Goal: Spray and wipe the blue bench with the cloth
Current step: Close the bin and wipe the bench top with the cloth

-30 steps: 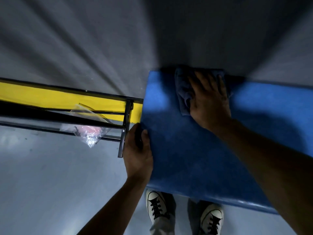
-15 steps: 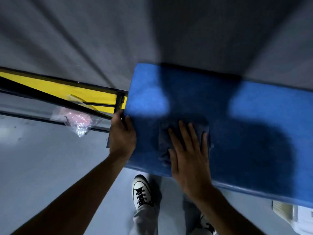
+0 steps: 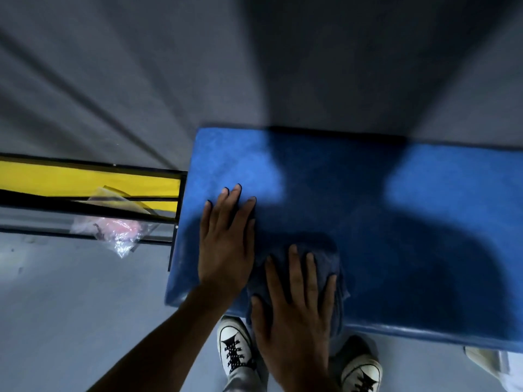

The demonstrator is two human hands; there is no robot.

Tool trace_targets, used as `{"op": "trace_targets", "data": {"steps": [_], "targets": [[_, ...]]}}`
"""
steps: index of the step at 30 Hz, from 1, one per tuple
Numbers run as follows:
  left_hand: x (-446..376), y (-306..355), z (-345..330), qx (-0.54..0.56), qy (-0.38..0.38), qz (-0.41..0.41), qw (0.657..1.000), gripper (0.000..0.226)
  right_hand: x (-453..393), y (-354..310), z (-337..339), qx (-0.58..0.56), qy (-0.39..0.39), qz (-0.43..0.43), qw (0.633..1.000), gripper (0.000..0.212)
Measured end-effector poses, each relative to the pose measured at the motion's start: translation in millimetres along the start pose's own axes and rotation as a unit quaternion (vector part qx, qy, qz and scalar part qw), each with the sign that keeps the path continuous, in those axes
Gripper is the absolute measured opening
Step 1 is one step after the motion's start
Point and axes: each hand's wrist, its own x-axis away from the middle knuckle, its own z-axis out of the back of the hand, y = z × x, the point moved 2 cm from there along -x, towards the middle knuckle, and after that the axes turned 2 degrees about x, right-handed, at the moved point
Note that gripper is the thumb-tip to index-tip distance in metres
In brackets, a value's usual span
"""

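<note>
Hidden and cut-off items, head view

Blue bench (image 3: 368,236): right end cut by frame edge. Cloth (image 3: 325,250): largely covered by right hand (image 3: 294,315). Plastic bag (image 3: 113,230): blurred, contents indistinct. White object (image 3: 498,366) at lower right: cropped, unidentifiable. Right shoe (image 3: 362,372): partly cropped.

Your right: padded blue bench top (image 3: 424,222) open, far side too. Left end hemmed by black-and-yellow metal frame (image 3: 93,179).
</note>
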Motion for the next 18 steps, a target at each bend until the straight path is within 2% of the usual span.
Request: {"op": "trace_targets", "data": {"steps": [5,10,13,18], "targets": [[0,3,-4,-0.022,0.01,0.004,1.0,0.042,-49,33,10,0.037,-0.021,0.103,0.994,0.054],[0,6,-5,-0.043,0.019,0.01,0.999,0.043,-145,65,23,0.065,-0.011,0.153,0.986,0.051],[-1,6,-5,-0.045,0.017,0.014,0.999,0.043,-196,76,27,0.089,-0.012,0.157,0.983,0.053],[0,9,-5,-0.058,0.019,0.013,0.998,0.043,-239,68,29,0.086,-0.01,0.111,0.99,0.054]]}}
